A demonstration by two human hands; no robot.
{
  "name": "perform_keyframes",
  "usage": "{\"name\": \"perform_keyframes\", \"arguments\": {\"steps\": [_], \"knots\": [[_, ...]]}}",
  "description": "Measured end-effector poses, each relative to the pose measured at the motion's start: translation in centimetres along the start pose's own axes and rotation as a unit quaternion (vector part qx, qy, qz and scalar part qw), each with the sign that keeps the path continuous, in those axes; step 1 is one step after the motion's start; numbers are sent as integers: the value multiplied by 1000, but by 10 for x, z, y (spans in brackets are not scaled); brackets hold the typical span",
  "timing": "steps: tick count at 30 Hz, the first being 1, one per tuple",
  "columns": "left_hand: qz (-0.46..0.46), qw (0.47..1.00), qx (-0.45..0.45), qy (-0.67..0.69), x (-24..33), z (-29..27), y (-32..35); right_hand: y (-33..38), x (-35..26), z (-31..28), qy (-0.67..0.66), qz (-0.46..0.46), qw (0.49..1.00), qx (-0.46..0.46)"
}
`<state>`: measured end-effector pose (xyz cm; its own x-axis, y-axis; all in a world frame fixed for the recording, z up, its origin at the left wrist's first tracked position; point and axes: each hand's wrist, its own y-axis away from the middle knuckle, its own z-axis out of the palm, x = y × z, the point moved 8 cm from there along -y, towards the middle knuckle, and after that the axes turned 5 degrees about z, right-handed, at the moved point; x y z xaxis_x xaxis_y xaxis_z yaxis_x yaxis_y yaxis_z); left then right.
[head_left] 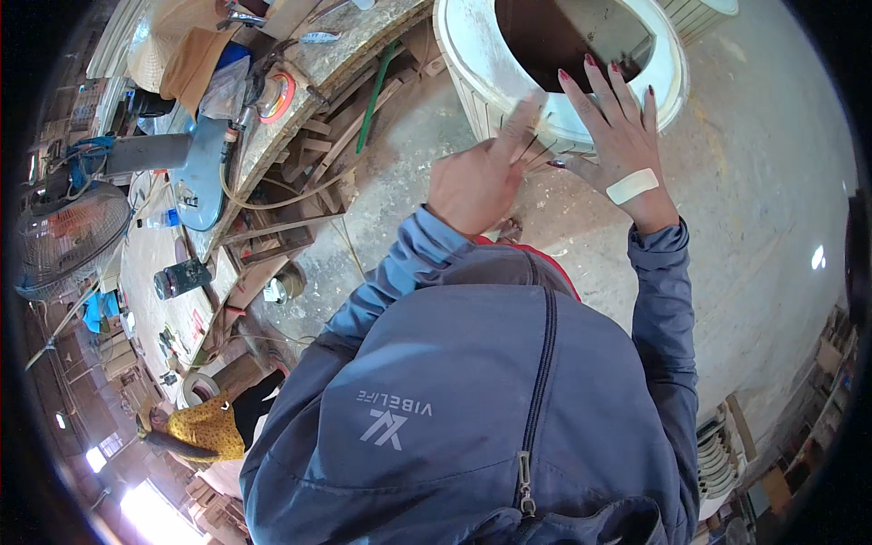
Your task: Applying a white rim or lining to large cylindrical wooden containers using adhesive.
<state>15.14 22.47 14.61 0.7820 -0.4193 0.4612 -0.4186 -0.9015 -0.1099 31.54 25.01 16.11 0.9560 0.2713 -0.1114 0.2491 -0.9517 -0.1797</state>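
A white round piece with a wide flat rim (472,54), slatted sides and a dark brown hollow stands at the top, right of the middle. My right hand (622,136) lies spread over its near rim, with fingertips reaching past the inner edge and a pale adhesive plaster on the back. Beside it, my left hand (481,177) stretches its index finger onto the rim. The other left fingers curl under and are mostly hidden; I see nothing held in them. Both grey-blue sleeves come from below.
A cluttered workbench (331,54) runs along the left, with an orange-rimmed round tool (277,98), a hose (259,205) and a dark jar (182,279). A fan (73,241) stands beyond. Wood scraps fill the space under the bench. Another person in yellow (204,429) is at lower left.
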Motion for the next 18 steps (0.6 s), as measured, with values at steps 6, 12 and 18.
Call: {"name": "perform_keyframes", "arguments": {"steps": [6, 12, 18], "knots": [[-22, 999, -30, 24, -3, 9, 6, 13, 31, -2, -19, 43, 998, 30], [-6, 1000, -19, 1, 11, 20, 4, 51, 74, -4, -11, 116, 992, 57], [52, 999, -13, -4, 28, 24, -1, 64, 70, -13, -35, 129, 988, 83]]}}
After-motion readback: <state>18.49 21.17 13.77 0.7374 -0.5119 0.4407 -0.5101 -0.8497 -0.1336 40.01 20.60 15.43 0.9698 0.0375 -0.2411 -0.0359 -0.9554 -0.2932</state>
